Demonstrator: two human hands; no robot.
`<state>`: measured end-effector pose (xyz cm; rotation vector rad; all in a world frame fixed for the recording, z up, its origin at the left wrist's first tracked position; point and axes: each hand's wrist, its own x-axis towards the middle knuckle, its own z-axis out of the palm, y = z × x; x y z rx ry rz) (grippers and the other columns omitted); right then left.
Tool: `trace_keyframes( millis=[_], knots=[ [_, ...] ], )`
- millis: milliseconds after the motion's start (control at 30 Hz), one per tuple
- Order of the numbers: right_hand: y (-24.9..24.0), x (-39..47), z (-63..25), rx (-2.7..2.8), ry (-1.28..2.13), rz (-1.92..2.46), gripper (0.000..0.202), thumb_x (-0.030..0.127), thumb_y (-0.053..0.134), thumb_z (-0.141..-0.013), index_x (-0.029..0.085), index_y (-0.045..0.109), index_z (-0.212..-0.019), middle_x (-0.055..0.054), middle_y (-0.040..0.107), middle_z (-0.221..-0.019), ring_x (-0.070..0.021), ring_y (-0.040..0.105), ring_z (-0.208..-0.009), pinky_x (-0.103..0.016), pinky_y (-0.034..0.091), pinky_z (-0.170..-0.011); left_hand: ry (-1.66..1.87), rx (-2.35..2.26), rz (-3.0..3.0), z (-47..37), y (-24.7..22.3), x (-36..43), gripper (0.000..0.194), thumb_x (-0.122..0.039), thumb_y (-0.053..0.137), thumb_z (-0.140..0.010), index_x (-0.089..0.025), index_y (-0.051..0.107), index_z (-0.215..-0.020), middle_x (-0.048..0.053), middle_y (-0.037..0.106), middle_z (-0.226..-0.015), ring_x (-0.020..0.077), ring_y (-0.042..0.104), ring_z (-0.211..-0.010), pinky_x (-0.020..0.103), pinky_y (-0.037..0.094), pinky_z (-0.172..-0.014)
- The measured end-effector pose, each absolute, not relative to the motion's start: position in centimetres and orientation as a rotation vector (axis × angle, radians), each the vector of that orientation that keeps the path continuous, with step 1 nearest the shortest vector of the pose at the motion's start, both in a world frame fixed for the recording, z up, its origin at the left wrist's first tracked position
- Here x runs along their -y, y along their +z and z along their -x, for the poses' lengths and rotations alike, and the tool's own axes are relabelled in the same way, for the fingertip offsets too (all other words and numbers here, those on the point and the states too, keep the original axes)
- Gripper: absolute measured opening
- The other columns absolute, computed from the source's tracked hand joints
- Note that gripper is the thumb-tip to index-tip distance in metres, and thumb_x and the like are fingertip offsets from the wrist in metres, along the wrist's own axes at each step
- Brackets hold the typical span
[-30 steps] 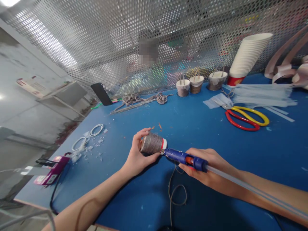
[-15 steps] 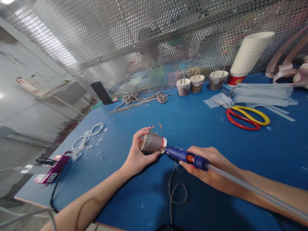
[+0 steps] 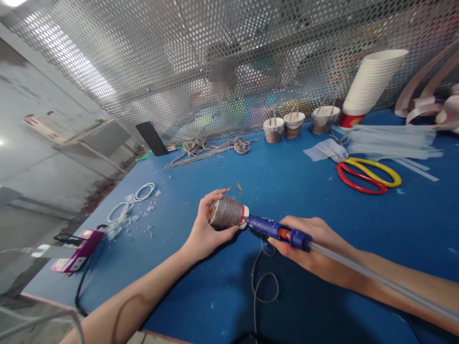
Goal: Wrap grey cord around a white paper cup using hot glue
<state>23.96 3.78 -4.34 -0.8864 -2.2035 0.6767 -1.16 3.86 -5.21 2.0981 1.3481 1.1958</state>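
Observation:
Tilted on its side, a paper cup wrapped in grey-brown cord (image 3: 227, 212) is gripped between the thumb and fingers of my left hand (image 3: 206, 234). My right hand (image 3: 315, 243) is closed round a blue glue gun (image 3: 267, 227), whose handle is mostly hidden by the fingers. The gun's tip meets the cup near its red and white end. A long clear glue stick (image 3: 344, 263) runs out of the gun's back over my right forearm. Loose thin cord (image 3: 265, 288) curls on the blue table (image 3: 186, 301) below the cup.
Behind stand three wrapped cups (image 3: 273, 130), stacked paper cups (image 3: 375, 83), a phone (image 3: 151, 138) and cord bundles (image 3: 211, 147). Scissors (image 3: 362, 187) lie by pale strips (image 3: 394, 141) at right. White rings (image 3: 144, 192), scraps and a purple power strip (image 3: 81, 251) are at left.

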Motion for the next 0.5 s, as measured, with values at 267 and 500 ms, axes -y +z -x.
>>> trace_keyframes(
  millis=[267,500],
  knots=[
    [-3.7,-3.8,-24.0,2.172,0.775,0.920,0.026,0.035,0.049,-0.090,0.021,0.050,-0.069,0.003,0.053,-0.055,-0.0105,0.044,-0.045,-0.023,0.034,-0.046,1.199,-1.291,-2.119,1.1,-5.0,-3.9,0.061,-0.025,0.077,-0.070,-0.025,0.038,-0.117,0.016,0.048,-0.134,0.0273,0.052,-0.126,0.047,0.048,-0.098],
    [-2.7,-4.1,-24.1,2.148,0.925,1.019,0.027,0.034,0.051,-0.089,0.021,0.050,-0.066,0.004,0.053,-0.055,-0.0107,0.048,-0.048,-0.023,0.035,-0.048,1.199,-1.282,-2.125,1.1,-4.9,-3.8,0.060,-0.026,0.076,-0.070,-0.024,0.038,-0.117,0.017,0.049,-0.134,0.0277,0.056,-0.121,0.044,0.052,-0.091]
  ],
)
